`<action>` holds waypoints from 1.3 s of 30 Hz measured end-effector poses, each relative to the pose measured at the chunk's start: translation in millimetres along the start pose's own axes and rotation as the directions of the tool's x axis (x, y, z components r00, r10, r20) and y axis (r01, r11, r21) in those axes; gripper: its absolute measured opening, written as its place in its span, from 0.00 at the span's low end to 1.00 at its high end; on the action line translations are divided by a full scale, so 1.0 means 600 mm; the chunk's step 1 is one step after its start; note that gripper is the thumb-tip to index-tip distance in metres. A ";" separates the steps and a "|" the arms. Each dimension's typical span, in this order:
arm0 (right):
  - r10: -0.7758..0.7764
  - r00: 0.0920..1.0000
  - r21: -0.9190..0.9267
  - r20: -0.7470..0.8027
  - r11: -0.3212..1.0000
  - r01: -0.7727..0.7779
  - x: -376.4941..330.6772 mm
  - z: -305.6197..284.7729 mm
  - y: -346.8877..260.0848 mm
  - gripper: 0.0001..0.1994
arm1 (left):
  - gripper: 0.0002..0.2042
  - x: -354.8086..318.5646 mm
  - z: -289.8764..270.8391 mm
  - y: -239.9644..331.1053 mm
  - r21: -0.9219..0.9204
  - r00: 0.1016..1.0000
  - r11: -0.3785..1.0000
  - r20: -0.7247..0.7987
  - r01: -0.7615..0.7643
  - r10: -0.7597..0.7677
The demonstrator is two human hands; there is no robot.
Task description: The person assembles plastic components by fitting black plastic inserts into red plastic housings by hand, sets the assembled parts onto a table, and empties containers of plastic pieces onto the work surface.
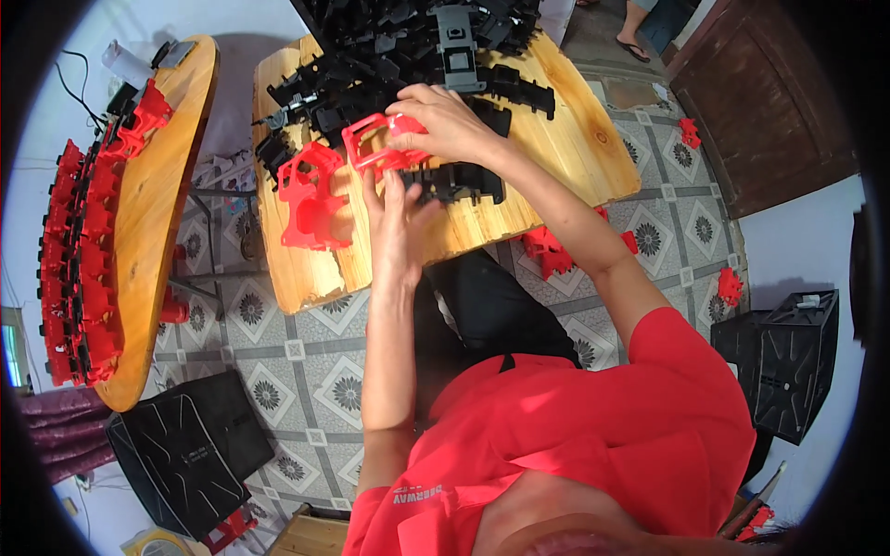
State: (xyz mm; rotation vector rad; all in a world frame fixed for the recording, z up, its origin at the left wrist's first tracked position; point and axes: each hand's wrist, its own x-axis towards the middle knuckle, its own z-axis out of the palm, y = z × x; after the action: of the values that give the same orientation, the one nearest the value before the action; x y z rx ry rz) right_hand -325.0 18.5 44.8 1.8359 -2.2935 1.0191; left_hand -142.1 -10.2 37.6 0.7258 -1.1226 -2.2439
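My right hand (445, 128) is closed on a red plastic frame (363, 148), its fingers over the far right side of the part. Below it, my left hand (394, 218) reaches up with fingers stretched and the slightly blurred thumb held apart. Its fingertips are at the frame's near edge; whether they press on it is hard to see. Left of both hands, a second red plastic bracket (313, 199) lies on the wooden table (445, 230). Black plastic parts (464, 181) lie just right of my left hand, partly behind my right forearm.
A heap of black plastic parts (371, 60) covers the table's far side, with a grey part (456, 51) on top. Rows of red and black assemblies (93, 269) line a side table (153, 222) at left. Black crates (185, 454) and red pieces (730, 285) are on the tiled floor.
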 end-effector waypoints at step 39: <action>0.417 0.909 -0.251 -0.007 0.879 -0.406 -0.171 -0.031 0.028 0.09 | 0.31 -0.139 -0.122 0.019 -0.474 0.993 0.876 0.030 -0.090 0.118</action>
State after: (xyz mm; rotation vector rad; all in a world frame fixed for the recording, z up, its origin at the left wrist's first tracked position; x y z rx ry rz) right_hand -315.6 117.6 9.7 1.3218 -2.7649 0.6755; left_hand -31.3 -1.2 28.4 0.3871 -0.5744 -2.3230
